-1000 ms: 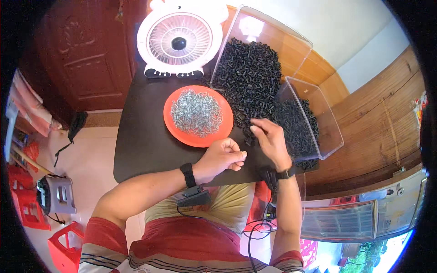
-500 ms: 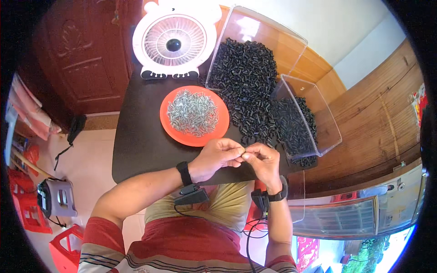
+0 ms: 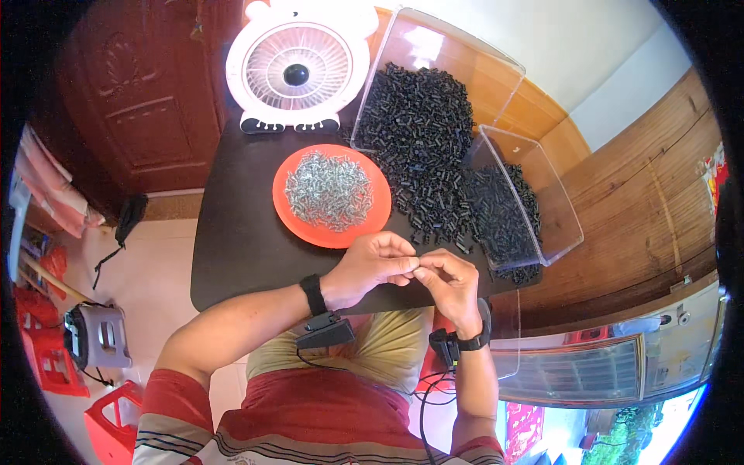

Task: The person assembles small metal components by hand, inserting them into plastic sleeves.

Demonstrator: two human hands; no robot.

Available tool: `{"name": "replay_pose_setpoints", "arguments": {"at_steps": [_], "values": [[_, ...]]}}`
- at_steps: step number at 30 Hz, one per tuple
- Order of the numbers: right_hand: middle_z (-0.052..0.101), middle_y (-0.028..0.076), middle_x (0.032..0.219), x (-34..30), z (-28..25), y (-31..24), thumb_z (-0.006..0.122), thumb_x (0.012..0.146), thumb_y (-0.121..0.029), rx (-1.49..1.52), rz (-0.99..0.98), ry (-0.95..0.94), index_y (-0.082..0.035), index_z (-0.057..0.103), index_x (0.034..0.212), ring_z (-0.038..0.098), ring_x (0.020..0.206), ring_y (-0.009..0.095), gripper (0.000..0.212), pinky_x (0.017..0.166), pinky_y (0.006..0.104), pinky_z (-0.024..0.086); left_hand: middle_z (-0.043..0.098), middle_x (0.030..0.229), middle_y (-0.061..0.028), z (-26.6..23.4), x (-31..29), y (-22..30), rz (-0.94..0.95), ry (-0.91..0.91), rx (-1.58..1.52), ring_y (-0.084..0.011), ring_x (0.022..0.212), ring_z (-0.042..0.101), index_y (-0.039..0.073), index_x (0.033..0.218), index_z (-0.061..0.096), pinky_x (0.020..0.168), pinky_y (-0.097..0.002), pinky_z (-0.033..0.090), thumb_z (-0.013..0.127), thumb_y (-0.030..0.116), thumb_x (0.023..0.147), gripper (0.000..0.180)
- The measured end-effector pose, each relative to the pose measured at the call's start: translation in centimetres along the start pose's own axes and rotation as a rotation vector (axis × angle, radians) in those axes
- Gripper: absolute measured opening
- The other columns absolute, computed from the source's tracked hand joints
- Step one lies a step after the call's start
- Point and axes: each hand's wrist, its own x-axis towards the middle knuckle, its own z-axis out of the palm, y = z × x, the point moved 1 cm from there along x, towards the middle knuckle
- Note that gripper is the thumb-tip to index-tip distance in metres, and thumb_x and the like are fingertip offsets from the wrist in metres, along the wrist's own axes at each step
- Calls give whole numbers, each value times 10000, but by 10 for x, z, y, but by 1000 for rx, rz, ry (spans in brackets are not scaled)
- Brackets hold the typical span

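My left hand (image 3: 370,267) and my right hand (image 3: 449,285) meet over the near edge of the dark table (image 3: 240,256). Thumb and fingertips of each are pinched together, tip against tip. Whatever lies between them is too small and covered to name. Just beyond my left hand is an orange-red plate (image 3: 291,225) heaped with small shiny silver metal pieces (image 3: 329,192), which look like screws or pins. Past my right hand spreads a big pile of short black tube-like pieces (image 3: 422,132).
A large clear plastic box (image 3: 508,74) lies tipped behind the black pile, and a smaller clear box (image 3: 570,221) stands to its right. At the back left is a white animal-shaped fan (image 3: 240,77). Cables (image 3: 425,411) hang by my right wrist. Red stools (image 3: 112,426) are on the floor at left.
My hands stay pinched together in nearly the same place. The fingers of my right hand have shifted slightly; the plate and piles look the same.
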Motion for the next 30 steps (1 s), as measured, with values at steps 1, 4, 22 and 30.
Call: {"name": "replay_pose_setpoints", "arguments": {"at_steps": [1,4,22,30], "values": [[664,75,868,0,-1,-3,712,816,0,-29,-33,-13,31,670,923,640,782,113,119,682,239,510,671,932,-46,-1,0,-1,-1,2,0,-106,788,649,49,1020,596,707,-241,542,676,138,891,176],[661,78,896,-1,-2,-3,714,810,6,-30,-44,-28,26,669,939,651,801,126,138,692,242,517,677,921,-50,-3,1,-4,-6,-4,-4,-107,768,649,54,1013,596,692,-238,540,677,134,889,169],[656,88,875,-4,-13,-2,704,807,19,32,13,-170,18,678,982,636,783,140,177,704,264,510,662,966,-80,-2,0,0,-132,-108,-135,-145,867,662,45,1052,513,744,-262,556,657,62,885,221],[656,88,880,-6,-14,10,703,816,17,235,69,-84,15,688,940,627,707,126,126,626,242,512,654,971,-85,3,-3,6,-163,-140,-151,-137,891,652,31,1034,509,772,-262,560,666,66,876,226]]}}
